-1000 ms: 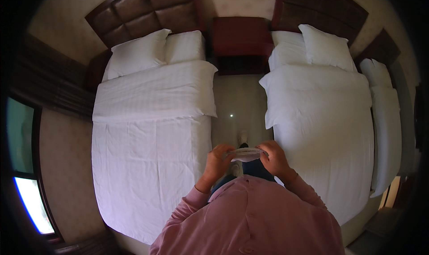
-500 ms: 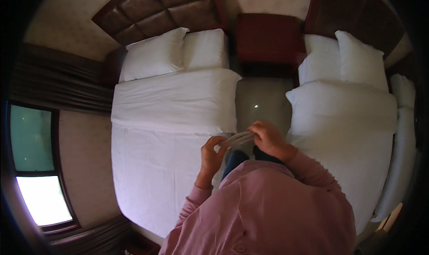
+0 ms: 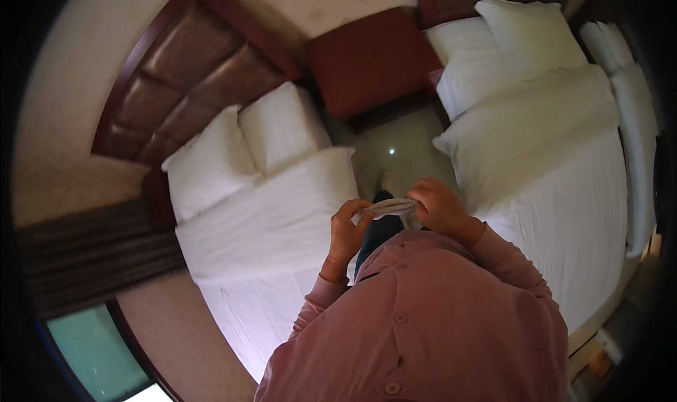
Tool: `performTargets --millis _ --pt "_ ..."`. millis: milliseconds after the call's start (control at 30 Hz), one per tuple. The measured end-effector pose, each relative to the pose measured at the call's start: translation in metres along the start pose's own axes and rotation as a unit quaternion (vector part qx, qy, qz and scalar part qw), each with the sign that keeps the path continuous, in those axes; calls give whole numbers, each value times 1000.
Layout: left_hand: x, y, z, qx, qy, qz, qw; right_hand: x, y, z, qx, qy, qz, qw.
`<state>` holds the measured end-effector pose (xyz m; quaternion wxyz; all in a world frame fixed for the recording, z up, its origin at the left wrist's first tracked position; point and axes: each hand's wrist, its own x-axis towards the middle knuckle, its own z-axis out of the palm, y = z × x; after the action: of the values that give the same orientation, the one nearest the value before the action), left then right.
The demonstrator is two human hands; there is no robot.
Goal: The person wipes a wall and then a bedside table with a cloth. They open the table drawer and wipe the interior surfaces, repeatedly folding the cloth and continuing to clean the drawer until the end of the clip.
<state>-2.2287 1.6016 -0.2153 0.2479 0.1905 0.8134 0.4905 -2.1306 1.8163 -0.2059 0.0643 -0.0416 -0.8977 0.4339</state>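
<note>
A folded light grey cloth (image 3: 389,206) is stretched between my two hands in front of my body. My left hand (image 3: 347,230) pinches its left end between thumb and fingers. At the other end, my right hand (image 3: 441,208) grips the cloth with its fingers closed. Beneath the cloth my legs and a foot show in the gap between two beds. To the left is a bed with a smooth white cover (image 3: 271,211); the right bed has a white cover (image 3: 543,134) too, partly creased.
White pillows (image 3: 211,155) lie at the head of the left bed, and more pillows (image 3: 529,39) on the right one. A dark red nightstand (image 3: 374,60) stands between the beds. A brown padded headboard (image 3: 187,77), dark curtain (image 3: 92,254) and window (image 3: 99,349) are at the left.
The view has turned, so the beds and nightstand appear tilted and nearer. My foot now shows in the gap between the beds. Both hands keep hold of the cloth.
</note>
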Motion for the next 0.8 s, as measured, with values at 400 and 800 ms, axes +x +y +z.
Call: performTargets --millis 400,800 --pt "182 10 -38 57 -93 87 990 112 18 -4 60 62 160 983" --pt "259 42 2 152 -171 92 969 137 95 -13 58 178 170 967"
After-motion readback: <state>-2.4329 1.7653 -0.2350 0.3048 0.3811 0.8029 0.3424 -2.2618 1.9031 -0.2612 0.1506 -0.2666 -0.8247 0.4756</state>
